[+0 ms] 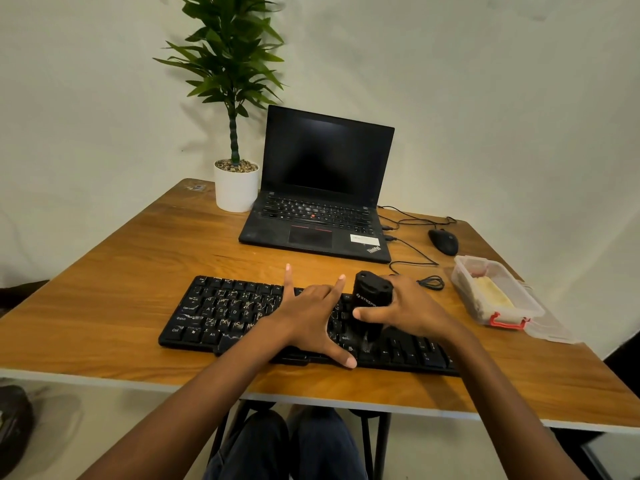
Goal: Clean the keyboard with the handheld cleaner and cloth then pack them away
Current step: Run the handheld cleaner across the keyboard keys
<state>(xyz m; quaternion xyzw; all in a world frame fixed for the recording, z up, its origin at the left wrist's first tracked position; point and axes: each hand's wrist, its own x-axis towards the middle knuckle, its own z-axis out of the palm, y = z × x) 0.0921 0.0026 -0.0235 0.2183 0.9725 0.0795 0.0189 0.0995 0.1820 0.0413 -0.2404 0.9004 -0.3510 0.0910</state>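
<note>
- From my end, the keyboard (221, 317) lies along the near edge of the surface (121, 271), black, with worn key legends.
- Left hand (311, 317): fingers straight and spread wide, palm down on the middle keys, holding nothing.
- Right hand (408, 313): fingers and thumb curled round the cleaner (370, 296), thumb across its front.
- Cleaner: a black cylinder standing roughly upright, its lower end on the keys right of centre, just beside the left hand.
- Cloth (493, 292) (pale yellow, folded) lies inside a clear box (485, 315) right of the keyboard. The box has red clips, and its lid (550, 327) lies against its near side.
- Behind: an open laptop (322, 188) with a dark screen, a mouse (443, 241) to its right, and a potted plant (235, 98) to its left.
</note>
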